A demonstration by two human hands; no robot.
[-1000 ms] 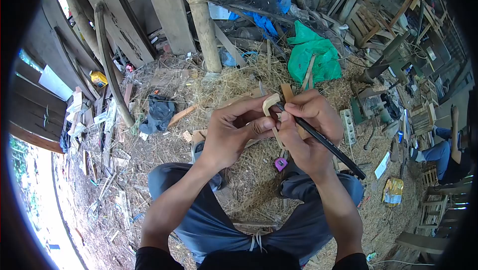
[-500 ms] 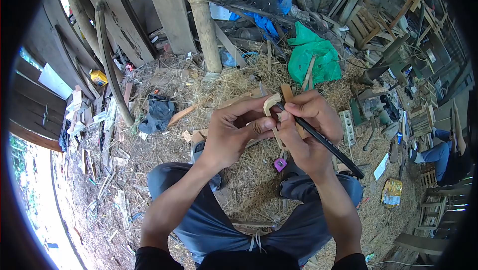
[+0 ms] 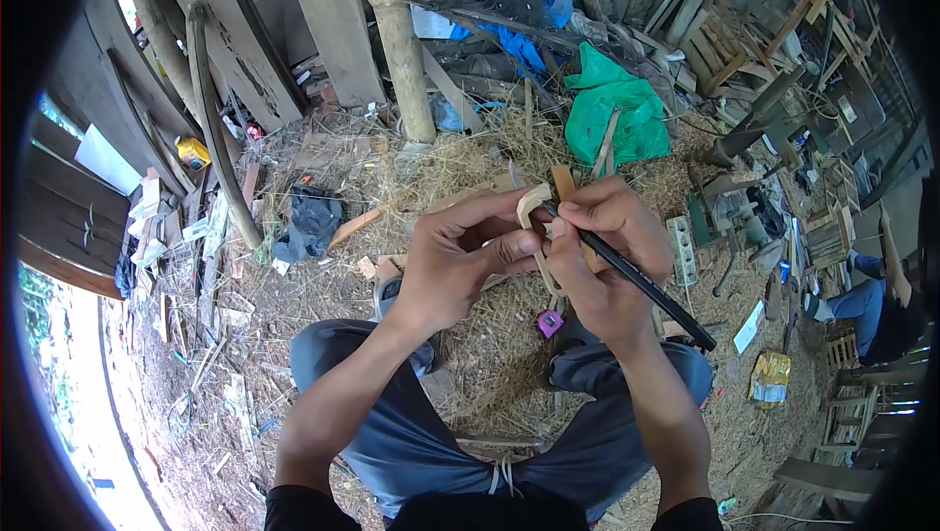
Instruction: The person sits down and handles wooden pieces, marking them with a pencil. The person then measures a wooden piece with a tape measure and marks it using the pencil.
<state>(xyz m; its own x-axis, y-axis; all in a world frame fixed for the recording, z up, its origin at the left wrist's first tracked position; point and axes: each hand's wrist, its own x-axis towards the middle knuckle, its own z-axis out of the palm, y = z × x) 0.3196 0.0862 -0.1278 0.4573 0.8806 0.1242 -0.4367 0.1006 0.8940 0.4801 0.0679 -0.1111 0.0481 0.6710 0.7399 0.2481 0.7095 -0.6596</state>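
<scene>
My left hand (image 3: 455, 262) is closed around a small, pale, curved piece of carved wood (image 3: 532, 204), whose rounded top shows above the thumb and fingers. In my right hand (image 3: 617, 252) is a slim black-handled tool (image 3: 651, 288). It slants down to the right, and its upper end meets the wood beside the thumbs; whether that end is a blade or a point is hidden. Both thumbs are close together at the wood. A narrow shiny strip (image 3: 515, 175) shows just above the left fingers. Below the hands, a purple tape measure (image 3: 550, 323) lies on the ground between my feet.
Straw and shavings cover the ground (image 3: 490, 355). A green plastic bag (image 3: 619, 120) lies ahead, and a black bag (image 3: 311, 223) to the left. A power strip (image 3: 682, 250) sits right of my hands. Another person's leg (image 3: 857, 306) shows at far right.
My hands, the wood and the black tool look almost unmoved. At far right, the other person's arm has shifted slightly.
</scene>
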